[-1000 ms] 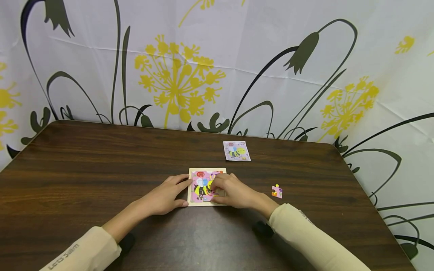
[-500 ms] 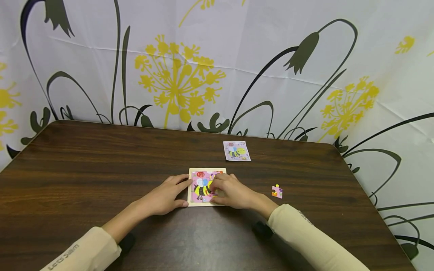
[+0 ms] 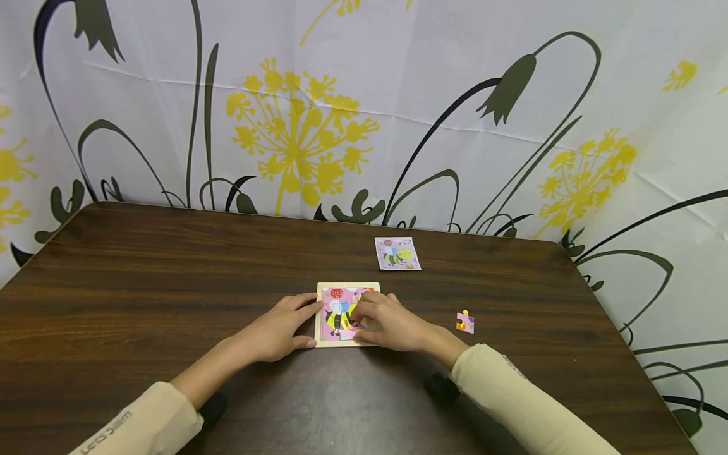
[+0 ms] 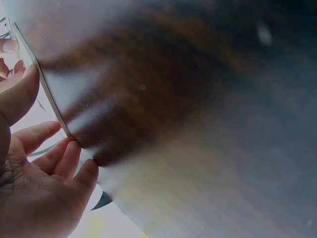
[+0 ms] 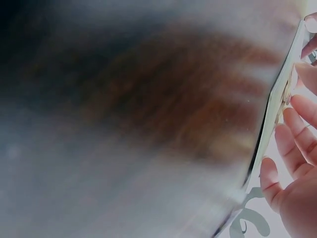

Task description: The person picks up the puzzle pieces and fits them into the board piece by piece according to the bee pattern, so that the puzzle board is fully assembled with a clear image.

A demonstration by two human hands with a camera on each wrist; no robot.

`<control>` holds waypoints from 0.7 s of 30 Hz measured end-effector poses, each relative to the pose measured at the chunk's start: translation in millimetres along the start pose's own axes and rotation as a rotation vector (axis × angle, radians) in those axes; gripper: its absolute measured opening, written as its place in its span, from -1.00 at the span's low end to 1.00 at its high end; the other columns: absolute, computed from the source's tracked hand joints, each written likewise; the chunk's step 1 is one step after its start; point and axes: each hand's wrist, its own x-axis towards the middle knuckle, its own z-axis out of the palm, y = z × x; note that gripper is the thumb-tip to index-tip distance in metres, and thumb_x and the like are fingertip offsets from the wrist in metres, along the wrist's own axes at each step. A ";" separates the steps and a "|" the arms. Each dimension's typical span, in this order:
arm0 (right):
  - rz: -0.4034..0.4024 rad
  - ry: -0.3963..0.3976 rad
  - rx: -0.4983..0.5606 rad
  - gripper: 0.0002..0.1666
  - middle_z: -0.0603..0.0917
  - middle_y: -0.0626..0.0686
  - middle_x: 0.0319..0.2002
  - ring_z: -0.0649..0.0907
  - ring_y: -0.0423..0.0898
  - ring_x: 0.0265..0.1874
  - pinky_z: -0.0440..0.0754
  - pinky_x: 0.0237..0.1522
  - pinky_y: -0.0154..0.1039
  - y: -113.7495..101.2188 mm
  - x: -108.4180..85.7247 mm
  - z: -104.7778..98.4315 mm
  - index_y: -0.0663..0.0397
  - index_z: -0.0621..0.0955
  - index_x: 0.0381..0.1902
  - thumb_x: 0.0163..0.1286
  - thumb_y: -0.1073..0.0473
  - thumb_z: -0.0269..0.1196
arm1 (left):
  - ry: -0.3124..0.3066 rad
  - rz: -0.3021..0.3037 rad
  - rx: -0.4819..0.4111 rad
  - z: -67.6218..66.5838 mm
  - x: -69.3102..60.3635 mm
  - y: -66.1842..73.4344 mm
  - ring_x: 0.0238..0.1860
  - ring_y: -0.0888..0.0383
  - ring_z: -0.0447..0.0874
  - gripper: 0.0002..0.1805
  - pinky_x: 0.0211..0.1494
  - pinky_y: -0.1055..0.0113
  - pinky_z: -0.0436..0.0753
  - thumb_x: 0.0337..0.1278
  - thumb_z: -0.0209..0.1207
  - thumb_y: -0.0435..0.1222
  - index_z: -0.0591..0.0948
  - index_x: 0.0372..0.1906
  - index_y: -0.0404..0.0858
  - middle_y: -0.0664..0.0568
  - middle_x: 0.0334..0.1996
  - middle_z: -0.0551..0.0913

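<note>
A pale wooden puzzle tray with a bee picture lies mid-table in the head view, its left part filled with pieces. My left hand rests at the tray's left side, fingertips on the upper left rim and thumb by the lower left corner. Over the right part curls my right hand, its thumb and forefinger pinching a puzzle piece that shows only edge-on in the right wrist view. That hand hides much of the tray's right side. One loose pink puzzle piece lies right of the tray.
Behind the tray, slightly right, lies a picture card with the same bee. The dark wooden table meets a white curtain with grey and yellow plants at its back edge.
The right hand's fingers have shifted very slightly over the tray. The left hand, the tray, the loose piece and the card stay where they were.
</note>
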 end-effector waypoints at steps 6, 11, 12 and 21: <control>-0.009 0.007 -0.005 -0.82 0.53 -0.08 -0.25 0.47 -0.18 -0.18 0.24 -0.25 -0.29 0.8 -1.1 0.1 0.05 0.63 -0.28 0.14 0.15 0.33 | 0.000 -0.004 0.005 -0.2 0.0 -0.1 0.22 -0.21 0.20 -0.34 0.11 -0.04 0.35 0.08 0.23 -0.19 0.32 0.26 -0.38 -0.29 0.24 0.24; -0.003 0.003 -0.003 -0.81 0.53 -0.07 -0.25 0.47 -0.17 -0.18 0.24 -0.25 -0.28 0.9 -1.4 0.5 0.05 0.63 -0.26 0.15 0.16 0.32 | 0.003 -0.004 0.006 0.0 -0.2 -0.2 0.21 -0.20 0.20 -0.33 0.10 -0.02 0.36 0.08 0.23 -0.19 0.32 0.26 -0.38 -0.29 0.24 0.24; -0.007 0.003 -0.001 -0.80 0.54 -0.07 -0.24 0.47 -0.17 -0.18 0.24 -0.25 -0.28 1.0 -1.3 0.5 0.05 0.63 -0.24 0.15 0.16 0.32 | 0.003 -0.004 0.005 0.1 -0.2 -0.2 0.22 -0.20 0.20 -0.33 0.10 -0.02 0.36 0.08 0.23 -0.19 0.32 0.26 -0.38 -0.29 0.24 0.24; -0.043 -0.006 0.012 -0.72 0.51 -0.03 -0.28 0.42 -0.19 -0.27 0.19 -0.30 -0.29 2.4 -0.5 -0.6 -0.03 0.66 -0.11 0.18 0.16 0.31 | 0.002 -0.004 0.000 -0.6 0.2 -0.2 0.22 -0.20 0.20 -0.33 0.11 -0.03 0.35 0.08 0.23 -0.20 0.32 0.27 -0.38 -0.29 0.25 0.23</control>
